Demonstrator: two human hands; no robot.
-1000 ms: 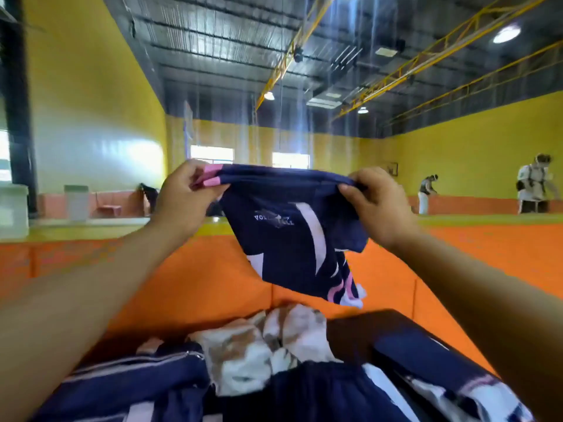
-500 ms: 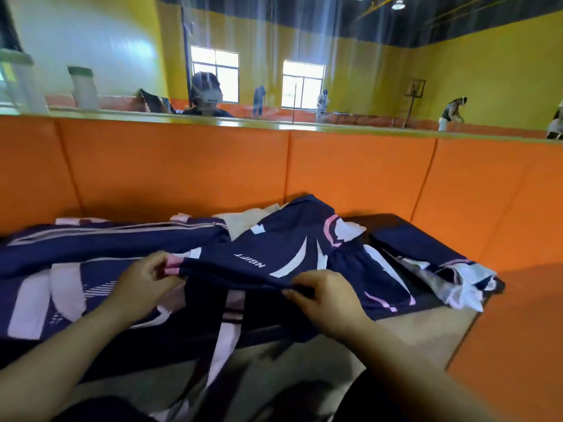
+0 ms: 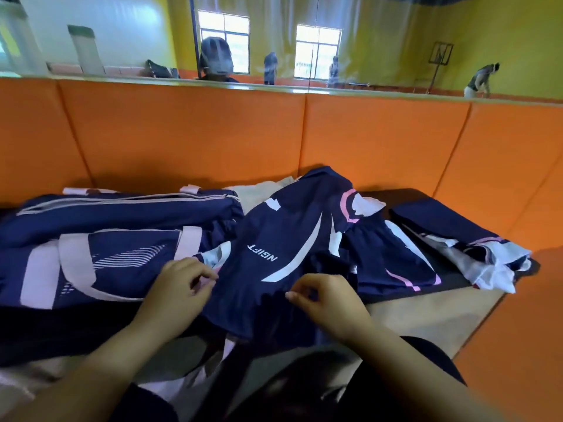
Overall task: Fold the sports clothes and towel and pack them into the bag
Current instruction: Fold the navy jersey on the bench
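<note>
A navy garment (image 3: pixel 283 236) with white and pink stripes and white lettering lies spread on the bench in front of me. My left hand (image 3: pixel 179 290) pinches its near left edge. My right hand (image 3: pixel 329 303) rests curled on its near right edge, fingers closed on the fabric. To the left lies the navy sports bag (image 3: pixel 122 214) with pale pink straps, its top zip showing. A cream towel (image 3: pixel 259 190) peeks out behind the garment. Another navy piece (image 3: pixel 393 257) lies to the right, and a folded navy and white garment (image 3: pixel 463 239) lies beyond it.
The beige bench top (image 3: pixel 426 315) ends at the right against orange padding (image 3: pixel 502 345). An orange padded wall (image 3: pixel 198 132) rises behind the clothes. Above it a mirror (image 3: pixel 274 41) reflects a yellow hall with several people.
My hands lowered the navy garment from chest height and laid it flat on the bench. The view tipped down from the hall to the bench.
</note>
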